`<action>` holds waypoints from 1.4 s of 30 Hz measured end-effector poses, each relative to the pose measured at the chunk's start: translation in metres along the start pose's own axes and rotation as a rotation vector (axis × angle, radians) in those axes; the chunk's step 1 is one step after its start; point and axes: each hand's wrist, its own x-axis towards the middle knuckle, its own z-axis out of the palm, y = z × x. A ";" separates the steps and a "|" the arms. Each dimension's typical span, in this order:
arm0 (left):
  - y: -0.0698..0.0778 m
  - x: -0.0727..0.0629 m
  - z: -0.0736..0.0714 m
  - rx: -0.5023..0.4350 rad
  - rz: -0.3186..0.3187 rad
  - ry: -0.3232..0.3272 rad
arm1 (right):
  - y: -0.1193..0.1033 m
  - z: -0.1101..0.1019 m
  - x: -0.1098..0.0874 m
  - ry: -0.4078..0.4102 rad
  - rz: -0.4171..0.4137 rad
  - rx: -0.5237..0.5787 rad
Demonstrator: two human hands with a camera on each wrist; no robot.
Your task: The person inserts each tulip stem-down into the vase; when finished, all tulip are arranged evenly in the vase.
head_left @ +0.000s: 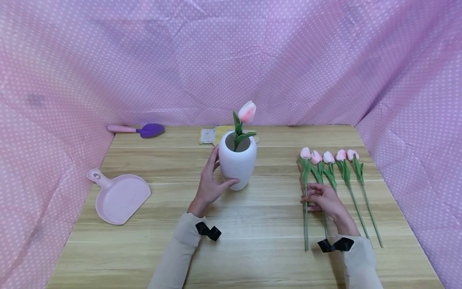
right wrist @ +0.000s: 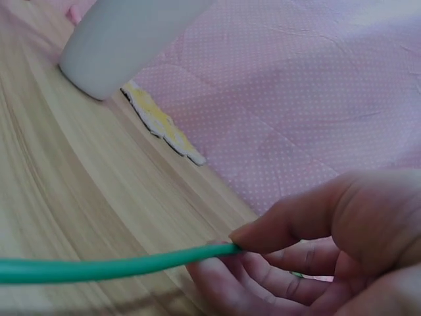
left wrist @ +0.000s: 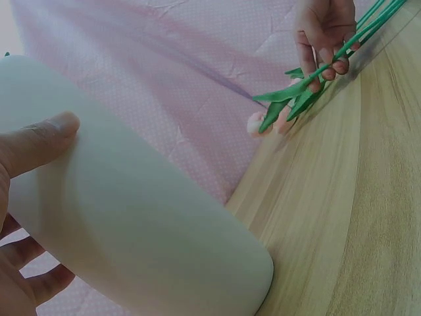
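A white vase (head_left: 236, 168) stands upright on the wooden table, with one pink tulip (head_left: 247, 112) leaning out of its mouth. My left hand (head_left: 209, 180) grips the vase from its left side; in the left wrist view the thumb (left wrist: 46, 138) lies across the white wall. At the right, my right hand (head_left: 326, 202) pinches the green stem (right wrist: 118, 266) of the leftmost tulip (head_left: 305, 153) between thumb and fingers. Several more tulips (head_left: 341, 155) lie in a row to the right of it, blooms toward the back; the hand and wrist partly cover some stems.
A pink dustpan (head_left: 120, 198) lies at the left. Behind it, by the back edge, is a trowel (head_left: 150, 130) with a purple blade and pink handle. A yellow and white cloth (head_left: 207, 136) lies behind the vase. Pink dotted curtains (head_left: 202, 64) enclose the table's back and sides.
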 end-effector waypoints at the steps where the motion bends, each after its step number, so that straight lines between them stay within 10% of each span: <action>1: 0.000 0.000 0.000 0.000 0.002 0.000 | 0.000 0.000 0.000 -0.006 -0.009 0.017; 15: -0.003 -0.001 0.001 0.001 0.013 0.002 | 0.004 -0.003 -0.005 -0.092 -0.234 0.335; 42: 0.001 0.000 0.001 -0.004 -0.011 0.000 | -0.010 0.014 -0.002 0.050 -0.490 0.845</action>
